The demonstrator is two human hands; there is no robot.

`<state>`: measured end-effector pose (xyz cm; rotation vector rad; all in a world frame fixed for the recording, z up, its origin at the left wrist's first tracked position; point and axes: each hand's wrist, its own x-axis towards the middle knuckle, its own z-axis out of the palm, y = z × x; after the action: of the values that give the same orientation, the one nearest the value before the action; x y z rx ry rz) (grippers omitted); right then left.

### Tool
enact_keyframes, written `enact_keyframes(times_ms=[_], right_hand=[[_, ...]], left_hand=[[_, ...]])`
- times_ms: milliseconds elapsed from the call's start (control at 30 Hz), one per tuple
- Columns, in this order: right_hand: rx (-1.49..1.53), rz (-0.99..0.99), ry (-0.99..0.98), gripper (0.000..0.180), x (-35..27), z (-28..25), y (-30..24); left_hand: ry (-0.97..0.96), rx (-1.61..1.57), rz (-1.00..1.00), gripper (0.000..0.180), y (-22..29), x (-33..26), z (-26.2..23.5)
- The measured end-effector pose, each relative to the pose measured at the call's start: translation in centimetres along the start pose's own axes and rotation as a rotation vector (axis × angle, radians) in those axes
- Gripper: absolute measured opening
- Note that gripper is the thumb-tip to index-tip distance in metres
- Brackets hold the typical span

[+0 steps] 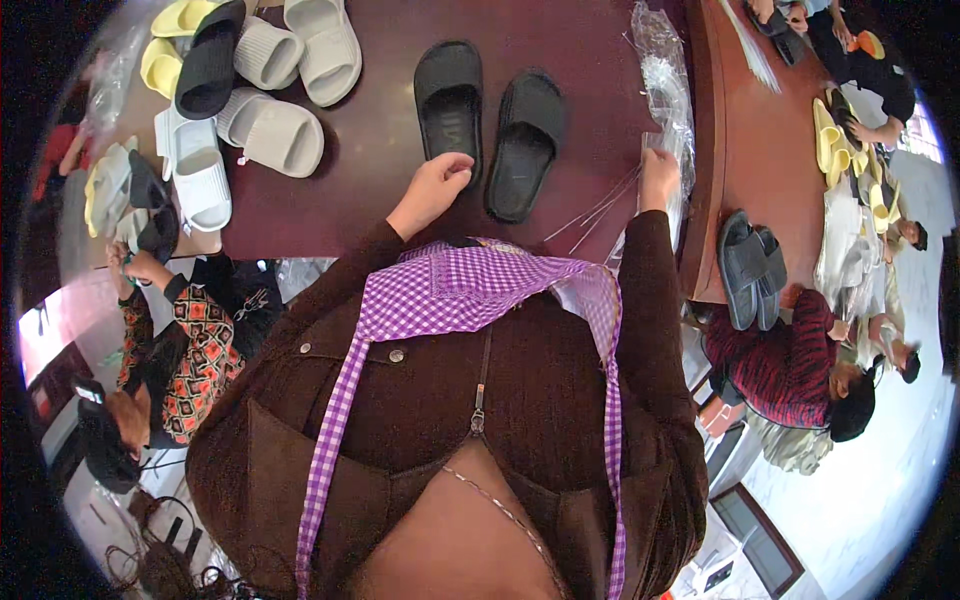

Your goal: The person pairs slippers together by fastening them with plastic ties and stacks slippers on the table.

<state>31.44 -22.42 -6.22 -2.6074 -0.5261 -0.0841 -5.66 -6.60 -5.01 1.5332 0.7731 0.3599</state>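
Observation:
A pair of black slide sandals lies on the dark red table in front of me, toes pointing away. My left hand (437, 193) is closed at the heel of the left black slide (447, 105), its fingertips on the edge. The right black slide (526, 145) lies just beside it, slightly nearer and untouched. Off to the right, my right hand (659, 180) is closed on the near end of a clear plastic bag (667, 95) from a crinkled stack. Thin white strips (598, 208) lie on the table between my hands.
Grey slides (270, 130), white slides (198, 170) and yellow slides (165, 68) crowd the table's left side. Another table (755, 150) on the right bears a black pair (750, 268) and more yellow slides (830, 140). Co-workers sit on both sides.

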Motion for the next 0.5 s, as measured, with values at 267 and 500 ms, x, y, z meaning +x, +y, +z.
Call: enact_keyframes(times_ms=[267,500], right_hand=[[-0.083,0.027,-0.107,0.034,0.7,1.2,1.4],[0.411,0.153,-0.222,0.025,-0.5,0.9,6.1]], left_hand=[[-0.019,0.061,-0.015,0.03,-0.1,-0.4,-0.1],[-0.044,0.028,-0.011,0.028,1.0,0.1,0.5]])
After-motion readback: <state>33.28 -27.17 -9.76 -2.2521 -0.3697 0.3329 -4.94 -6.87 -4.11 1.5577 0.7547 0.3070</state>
